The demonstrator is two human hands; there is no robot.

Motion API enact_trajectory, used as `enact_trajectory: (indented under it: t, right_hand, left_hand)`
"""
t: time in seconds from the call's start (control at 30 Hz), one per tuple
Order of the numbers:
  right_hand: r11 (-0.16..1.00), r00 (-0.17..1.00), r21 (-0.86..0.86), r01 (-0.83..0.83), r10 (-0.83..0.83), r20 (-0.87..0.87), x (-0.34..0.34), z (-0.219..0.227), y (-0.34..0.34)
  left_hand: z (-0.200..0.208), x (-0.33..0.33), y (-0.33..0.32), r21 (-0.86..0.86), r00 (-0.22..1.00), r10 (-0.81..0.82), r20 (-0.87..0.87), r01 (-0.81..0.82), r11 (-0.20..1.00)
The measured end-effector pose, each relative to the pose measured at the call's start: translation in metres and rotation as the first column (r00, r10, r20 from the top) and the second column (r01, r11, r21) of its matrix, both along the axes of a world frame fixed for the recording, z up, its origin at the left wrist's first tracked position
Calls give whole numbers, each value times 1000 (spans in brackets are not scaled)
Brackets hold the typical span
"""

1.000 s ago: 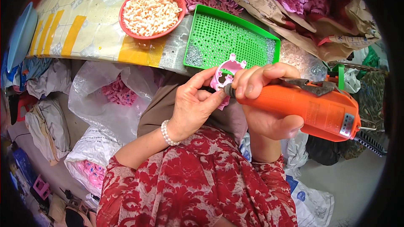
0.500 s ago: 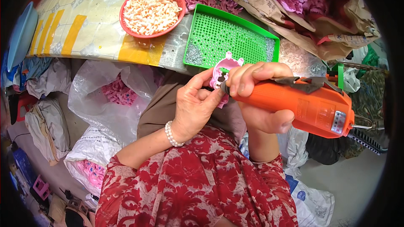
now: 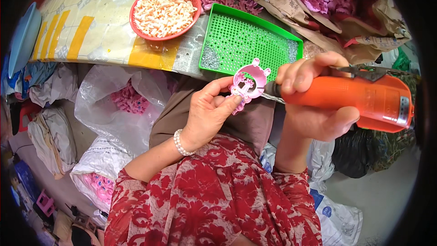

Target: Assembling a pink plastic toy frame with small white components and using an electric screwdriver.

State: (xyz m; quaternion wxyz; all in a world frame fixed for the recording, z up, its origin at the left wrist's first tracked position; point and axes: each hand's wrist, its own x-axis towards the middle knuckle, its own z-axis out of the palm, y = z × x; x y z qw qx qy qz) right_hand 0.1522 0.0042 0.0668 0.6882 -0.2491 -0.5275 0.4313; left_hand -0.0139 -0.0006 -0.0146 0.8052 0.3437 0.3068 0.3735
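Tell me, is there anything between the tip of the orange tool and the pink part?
Nothing visible. The orange tool in the right hand points straight at the pink part, held by the left hand.

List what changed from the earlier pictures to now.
Little changed: the left hand still pinches the pink plastic piece and the right hand still grips the orange power screwdriver, tip at the piece. Red bowl and green tray stayed put.

cluttered worktable (image 3: pixel 91 41), bags on floor (image 3: pixel 382 196)
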Motion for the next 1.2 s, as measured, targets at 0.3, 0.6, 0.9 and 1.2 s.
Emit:
enact_trajectory:
  t: [0.3,0.6,0.9,1.2]
  right_hand:
    - [954,971,-181,238,-236,31,15,-11,19]
    - [916,941,-219,337,-318,117,36,-31,33]
    - [909,920,-160,385,-365,140,20,-27,35]
    - [814,799,-122,567,-508,323,24,-11,44]
  left_hand:
    - [-2,-31,0,-13,990,119,70,-119,993]
    - [-26,-70,-18,245,919,331,-213,-278,929]
    - [-95,-154,-33,612,345,739,-579,-415,673]
    - [-67,-135,-11,745,249,724,-643,-14,667]
